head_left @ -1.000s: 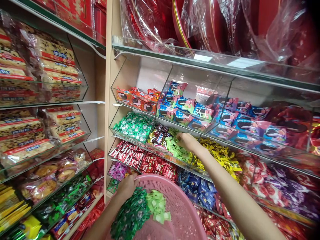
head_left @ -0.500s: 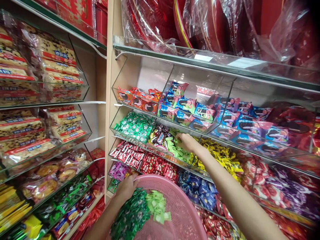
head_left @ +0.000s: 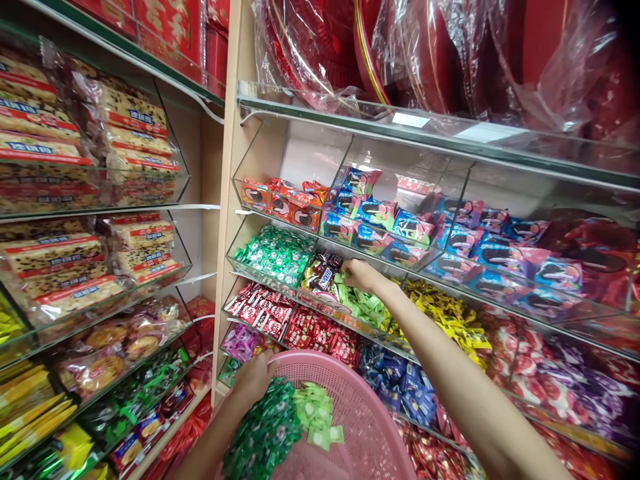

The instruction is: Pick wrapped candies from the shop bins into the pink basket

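My left hand (head_left: 253, 380) is closed round the rim of a pink plastic basket (head_left: 370, 393). Dark green wrapped candies (head_left: 265, 427) fill the basket's left side, beside a smaller heap of light green packets (head_left: 314, 410). Inside a clear bin on the shelf, my right hand (head_left: 364, 275) has its fingers curled together, over light green packets (head_left: 363, 303). Snickers bars (head_left: 326, 277) in dark wrappers lie just left of its fingertips. Whatever the fingers may hold is hidden.
Green candies (head_left: 274, 253) fill the bin at left, yellow ones (head_left: 445, 320) the bin at right. Blue cookie packs (head_left: 370, 210) sit above, behind clear panels. Glass shelf edges (head_left: 430, 133) run overhead. Packaged cakes (head_left: 135, 140) stand on the left shelves.
My right hand has shifted slightly left within the bin, toward the Snickers bars, and its fingers are more curled. My left hand stays on the basket rim. The view has turned a little left.
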`<control>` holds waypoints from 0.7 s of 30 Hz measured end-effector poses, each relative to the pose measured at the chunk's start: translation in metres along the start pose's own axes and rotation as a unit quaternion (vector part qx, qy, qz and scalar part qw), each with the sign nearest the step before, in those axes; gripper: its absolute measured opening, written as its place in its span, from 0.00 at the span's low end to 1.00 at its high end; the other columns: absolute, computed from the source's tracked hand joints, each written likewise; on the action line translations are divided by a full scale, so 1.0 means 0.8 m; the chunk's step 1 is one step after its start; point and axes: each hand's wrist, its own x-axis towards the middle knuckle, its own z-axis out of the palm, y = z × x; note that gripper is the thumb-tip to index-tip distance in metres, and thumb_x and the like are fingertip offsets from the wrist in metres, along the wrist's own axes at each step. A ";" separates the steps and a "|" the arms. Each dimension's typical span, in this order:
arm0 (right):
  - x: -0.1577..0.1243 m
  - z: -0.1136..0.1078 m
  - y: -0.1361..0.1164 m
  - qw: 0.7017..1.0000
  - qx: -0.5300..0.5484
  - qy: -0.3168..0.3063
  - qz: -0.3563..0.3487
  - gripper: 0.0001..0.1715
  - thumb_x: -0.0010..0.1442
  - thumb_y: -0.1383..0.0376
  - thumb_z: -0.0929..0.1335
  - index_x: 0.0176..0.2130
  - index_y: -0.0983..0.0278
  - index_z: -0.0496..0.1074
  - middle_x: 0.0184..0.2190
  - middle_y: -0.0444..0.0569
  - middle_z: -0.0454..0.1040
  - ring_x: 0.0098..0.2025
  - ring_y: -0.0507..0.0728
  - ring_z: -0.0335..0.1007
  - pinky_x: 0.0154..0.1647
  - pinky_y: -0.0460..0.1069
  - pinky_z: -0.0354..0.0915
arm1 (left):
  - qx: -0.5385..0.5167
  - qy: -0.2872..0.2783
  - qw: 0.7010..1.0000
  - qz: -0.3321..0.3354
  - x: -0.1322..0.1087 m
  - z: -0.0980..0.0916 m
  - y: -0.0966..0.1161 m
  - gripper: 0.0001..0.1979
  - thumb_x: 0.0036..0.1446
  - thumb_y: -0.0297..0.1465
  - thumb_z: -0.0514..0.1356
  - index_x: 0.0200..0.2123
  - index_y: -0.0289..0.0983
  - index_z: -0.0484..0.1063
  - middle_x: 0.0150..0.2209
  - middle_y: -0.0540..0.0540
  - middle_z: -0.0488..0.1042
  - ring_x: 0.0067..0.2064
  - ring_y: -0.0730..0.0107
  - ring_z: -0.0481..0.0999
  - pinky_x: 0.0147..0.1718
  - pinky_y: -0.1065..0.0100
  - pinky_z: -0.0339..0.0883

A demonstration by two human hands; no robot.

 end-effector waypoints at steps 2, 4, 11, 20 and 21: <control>0.001 0.004 0.002 1.000 -0.001 0.001 -0.001 0.08 0.49 0.69 0.68 0.34 0.65 0.70 0.30 0.46 0.72 0.30 0.51 0.62 0.28 0.44 0.50 | 0.002 0.001 1.000 -0.007 -0.001 0.000 -0.003 0.16 0.62 0.37 0.45 0.43 0.38 0.68 0.40 0.41 0.76 0.44 0.58 0.75 0.37 0.66 0.63; 0.000 0.008 0.003 1.000 -0.002 0.004 0.000 0.09 0.49 0.69 0.68 0.35 0.65 0.70 0.31 0.47 0.72 0.31 0.51 0.62 0.28 0.44 0.50 | 0.002 0.000 1.000 -0.010 -0.002 0.000 -0.005 0.16 0.62 0.38 0.45 0.43 0.38 0.68 0.40 0.41 0.76 0.44 0.59 0.75 0.37 0.66 0.63; -0.013 0.011 0.001 1.000 -0.016 0.011 0.012 0.09 0.51 0.69 0.65 0.36 0.64 0.68 0.32 0.49 0.72 0.33 0.52 0.63 0.28 0.45 0.48 | 0.009 -0.001 1.000 -0.009 -0.002 0.000 -0.001 0.16 0.62 0.38 0.44 0.42 0.38 0.68 0.40 0.41 0.76 0.43 0.57 0.75 0.36 0.65 0.63; -0.034 -0.006 0.008 0.998 -0.034 -0.014 0.043 0.12 0.53 0.69 0.64 0.39 0.65 0.69 0.36 0.53 0.73 0.37 0.55 0.67 0.31 0.46 0.52 | 0.007 0.003 1.000 0.005 -0.001 0.000 0.003 0.15 0.62 0.36 0.45 0.43 0.37 0.68 0.40 0.41 0.76 0.43 0.56 0.75 0.37 0.64 0.64; -0.037 -0.009 0.009 0.998 -0.037 -0.022 0.050 0.12 0.53 0.69 0.64 0.40 0.66 0.69 0.36 0.53 0.73 0.38 0.55 0.67 0.31 0.46 0.53 | 0.008 0.002 1.000 0.005 -0.001 0.000 0.003 0.15 0.62 0.36 0.45 0.43 0.37 0.68 0.40 0.41 0.76 0.44 0.57 0.75 0.37 0.64 0.64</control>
